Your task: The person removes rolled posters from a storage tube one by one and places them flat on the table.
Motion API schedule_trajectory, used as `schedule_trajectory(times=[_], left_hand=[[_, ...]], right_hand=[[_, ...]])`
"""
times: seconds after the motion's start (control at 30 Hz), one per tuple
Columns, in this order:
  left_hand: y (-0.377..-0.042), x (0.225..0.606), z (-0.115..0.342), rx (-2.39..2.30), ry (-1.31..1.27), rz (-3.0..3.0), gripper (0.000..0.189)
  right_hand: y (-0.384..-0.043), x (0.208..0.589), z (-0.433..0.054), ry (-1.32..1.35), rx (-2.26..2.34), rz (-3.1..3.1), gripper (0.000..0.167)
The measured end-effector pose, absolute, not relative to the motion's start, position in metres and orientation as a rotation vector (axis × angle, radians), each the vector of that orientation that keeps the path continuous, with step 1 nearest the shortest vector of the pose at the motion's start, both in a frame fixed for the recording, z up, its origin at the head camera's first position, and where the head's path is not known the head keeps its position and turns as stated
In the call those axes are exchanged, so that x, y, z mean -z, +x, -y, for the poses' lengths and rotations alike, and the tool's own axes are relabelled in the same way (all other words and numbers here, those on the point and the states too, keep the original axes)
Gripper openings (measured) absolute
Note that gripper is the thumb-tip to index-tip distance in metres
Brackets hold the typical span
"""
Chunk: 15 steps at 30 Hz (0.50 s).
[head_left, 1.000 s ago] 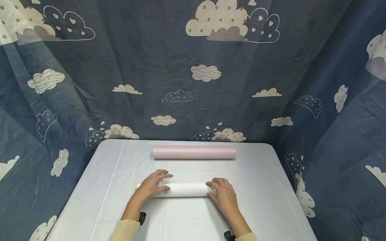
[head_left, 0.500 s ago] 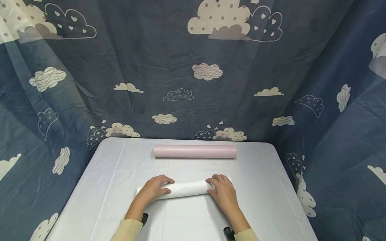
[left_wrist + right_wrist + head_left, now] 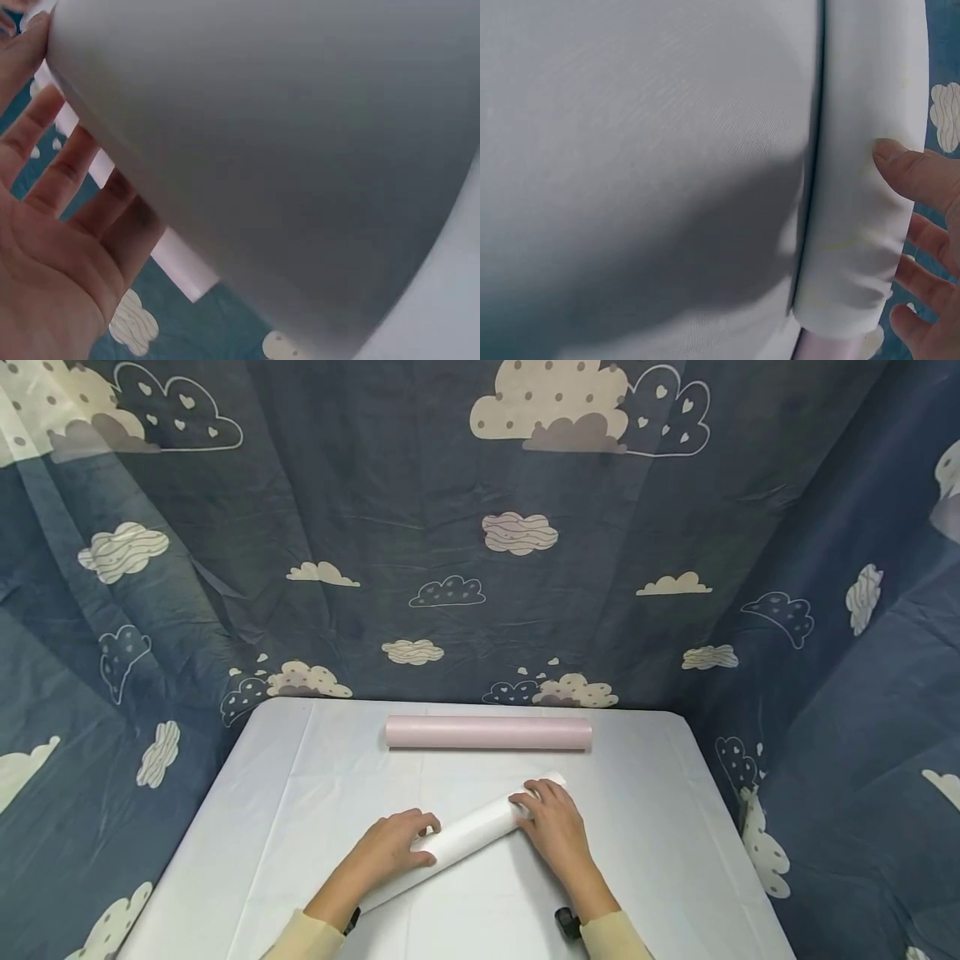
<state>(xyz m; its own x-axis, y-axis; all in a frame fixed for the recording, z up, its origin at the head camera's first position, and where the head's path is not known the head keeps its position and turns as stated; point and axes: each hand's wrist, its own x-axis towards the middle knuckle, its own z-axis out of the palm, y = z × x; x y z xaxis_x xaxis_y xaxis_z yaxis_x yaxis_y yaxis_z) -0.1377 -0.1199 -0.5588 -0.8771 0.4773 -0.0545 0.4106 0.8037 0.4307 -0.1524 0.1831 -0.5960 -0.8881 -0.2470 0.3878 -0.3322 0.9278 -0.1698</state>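
A long white roll [image 3: 474,835] slants across the table, its right end farther from me than its left. My left hand [image 3: 386,853] holds the near-left part, thumb on the front side and fingers over the far side. Towards the other end my right hand [image 3: 557,828] grips the roll between thumb and fingers. In the left wrist view the roll [image 3: 255,150] fills most of the picture, with the left fingers [image 3: 67,165] along its edge. The right wrist view has the right thumb [image 3: 900,161] lying on the roll's white surface [image 3: 855,202].
A pink roll [image 3: 489,732] lies crosswise near the back edge of the white-covered table [image 3: 645,827]. Dark blue cloth [image 3: 420,510] with cloud prints hangs behind the table and on both sides.
The white roll has turned from lying crosswise to a slant. Its right end moved away from me and its left end came nearer, both hands moving with it. The pink roll stayed put.
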Motion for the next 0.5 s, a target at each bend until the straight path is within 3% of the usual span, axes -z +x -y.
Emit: schedule_trajectory(times=[0.5], left_hand=[[-0.093,0.573,0.112,-0.758,0.673,-2.817,0.06]], right_hand=[[-0.153,0.6,-0.166,0.407,-0.367,2.759,0.049]])
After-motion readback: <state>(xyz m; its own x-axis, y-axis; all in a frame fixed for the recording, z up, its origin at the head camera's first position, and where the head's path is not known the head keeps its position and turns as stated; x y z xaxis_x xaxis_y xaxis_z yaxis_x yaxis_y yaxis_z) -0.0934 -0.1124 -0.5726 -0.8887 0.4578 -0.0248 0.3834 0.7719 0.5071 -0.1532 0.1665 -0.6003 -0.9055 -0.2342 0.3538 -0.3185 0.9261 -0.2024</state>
